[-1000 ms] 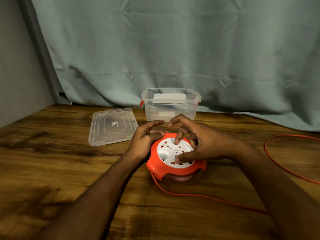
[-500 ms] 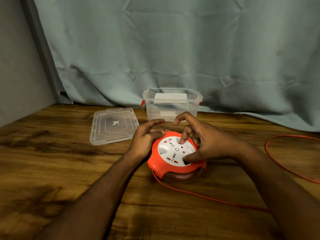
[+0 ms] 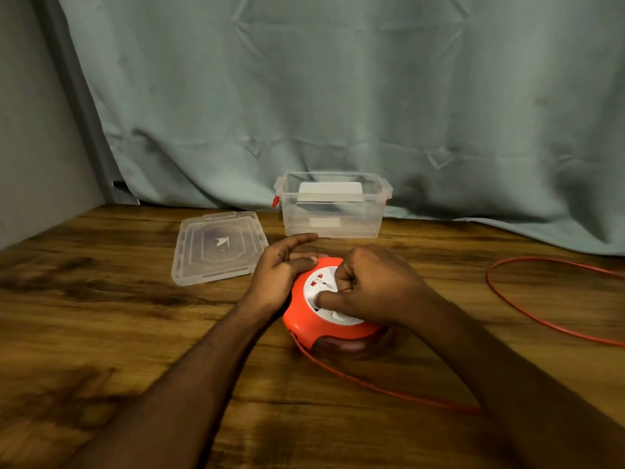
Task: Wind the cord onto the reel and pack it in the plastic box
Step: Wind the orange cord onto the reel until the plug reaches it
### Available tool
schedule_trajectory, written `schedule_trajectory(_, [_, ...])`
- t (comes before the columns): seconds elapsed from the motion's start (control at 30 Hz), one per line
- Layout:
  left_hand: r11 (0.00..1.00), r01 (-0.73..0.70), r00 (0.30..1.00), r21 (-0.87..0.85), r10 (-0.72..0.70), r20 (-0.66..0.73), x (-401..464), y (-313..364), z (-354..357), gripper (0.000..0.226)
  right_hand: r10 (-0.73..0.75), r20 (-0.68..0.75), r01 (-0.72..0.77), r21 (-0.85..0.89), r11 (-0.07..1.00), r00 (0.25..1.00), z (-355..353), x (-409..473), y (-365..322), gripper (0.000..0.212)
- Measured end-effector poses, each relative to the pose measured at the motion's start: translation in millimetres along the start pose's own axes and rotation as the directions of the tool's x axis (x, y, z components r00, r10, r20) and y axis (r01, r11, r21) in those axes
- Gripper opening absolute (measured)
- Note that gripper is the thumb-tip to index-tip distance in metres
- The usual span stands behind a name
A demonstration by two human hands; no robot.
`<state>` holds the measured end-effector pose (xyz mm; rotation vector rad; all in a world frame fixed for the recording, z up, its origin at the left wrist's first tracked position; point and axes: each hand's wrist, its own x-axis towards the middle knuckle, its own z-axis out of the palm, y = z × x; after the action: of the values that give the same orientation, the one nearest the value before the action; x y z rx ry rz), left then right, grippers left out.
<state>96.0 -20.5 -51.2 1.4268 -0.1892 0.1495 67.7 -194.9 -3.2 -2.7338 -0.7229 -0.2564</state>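
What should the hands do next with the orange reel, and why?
Probably keep turning the white dial. The right hand has its fingers curled onto the white face of the reel, the left hand steadies its side, and much orange cord still lies loose across the table, so the plastic box must wait.

Single head-worn view, forward and down, close over the wooden table (image 3: 101,333).

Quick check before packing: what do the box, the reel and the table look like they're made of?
Box: clear hard plastic, glossy; the curtain shows through its walls.
Reel: moulded plastic by the look, orange shell with a white face, smooth with a slight sheen.
Table: dark wood grain with low sheen; solid wood or laminate, cannot tell.
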Motion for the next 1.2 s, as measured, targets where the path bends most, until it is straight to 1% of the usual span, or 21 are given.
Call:
schedule_trajectory(0.1, [1.000,-0.004,1.000,0.005,0.004,-0.010,-0.7,0.4,-0.7,0.043,-0.037,-0.005,0.037,0.008,0.999,0.999,-2.6,-1.6,1.3,0.043])
schedule_trajectory(0.2, [1.000,-0.007,1.000,0.020,0.008,-0.029,-0.8,0.7,-1.0,0.042,-0.044,-0.041,0.046,0.053,0.998,0.998,-14.1,-4.6,11.8,0.016])
schedule_trajectory(0.23, [1.000,-0.008,0.999,0.025,0.009,-0.033,-0.6,0.8,-0.7,0.042,-0.050,-0.031,0.052,0.074,0.996,0.998,-18.4,-5.0,17.2,0.021])
schedule_trajectory(0.27, [0.999,-0.010,0.999,0.030,0.011,-0.035,-0.7,1.0,-0.4,0.042,-0.062,-0.002,0.062,0.092,0.994,0.998,-21.7,-5.0,23.1,0.033])
schedule_trajectory(0.3, [0.999,-0.011,0.999,0.036,0.013,-0.036,-0.8,1.0,-0.1,0.042,-0.073,0.045,0.068,0.118,0.991,0.996,-23.6,-4.2,28.7,0.043])
schedule_trajectory(0.37, [0.999,-0.013,0.999,0.048,0.014,-0.031,-1.5,1.2,0.2,0.042,-0.100,0.139,0.068,0.213,0.975,0.985,-23.6,-1.2,36.6,0.057])
schedule_trajectory(0.43, [0.998,-0.013,1.000,0.064,0.015,-0.025,-1.9,1.1,-0.1,0.042,-0.113,0.172,0.064,0.267,0.962,0.979,-21.3,0.4,40.7,0.069])
schedule_trajectory(0.5, [0.997,-0.017,0.999,0.071,0.019,-0.027,-1.5,0.9,-0.7,0.042,-0.122,0.184,0.071,0.263,0.962,0.975,-21.4,-0.4,42.0,0.083])
schedule_trajectory(0.6, [0.998,-0.022,0.999,0.064,0.024,-0.028,-1.2,0.2,-1.0,0.043,-0.144,0.184,0.086,0.295,0.952,0.972,-23.1,-2.1,42.2,0.094])
schedule_trajectory(0.73, [0.998,-0.017,1.000,0.054,0.019,-0.025,-1.2,-0.3,-0.7,0.043,-0.143,0.182,0.088,0.284,0.955,0.973,-24.4,-3.5,40.7,0.101])
schedule_trajectory(0.83, [0.999,-0.014,1.000,0.044,0.015,-0.020,-1.1,0.0,-0.6,0.043,-0.109,0.139,0.072,0.249,0.966,0.984,-24.4,-4.8,36.8,0.094])
schedule_trajectory(0.97, [0.999,-0.001,1.000,0.035,0.002,-0.016,-0.8,-0.1,-0.8,0.045,-0.055,0.121,0.031,0.188,0.982,0.991,-23.8,-6.3,30.3,0.070])
schedule_trajectory(1.1, [1.000,0.001,1.000,0.010,-0.001,-0.002,-0.9,-0.4,-0.2,0.045,-0.018,0.108,0.003,0.141,0.990,0.994,-22.0,-5.7,23.9,0.063])
schedule_trajectory(1.2, [1.000,0.009,1.000,-0.001,-0.009,-0.009,0.2,-1.2,0.4,0.045,0.014,0.076,-0.018,0.051,0.999,0.997,-19.6,-7.7,13.7,0.056])
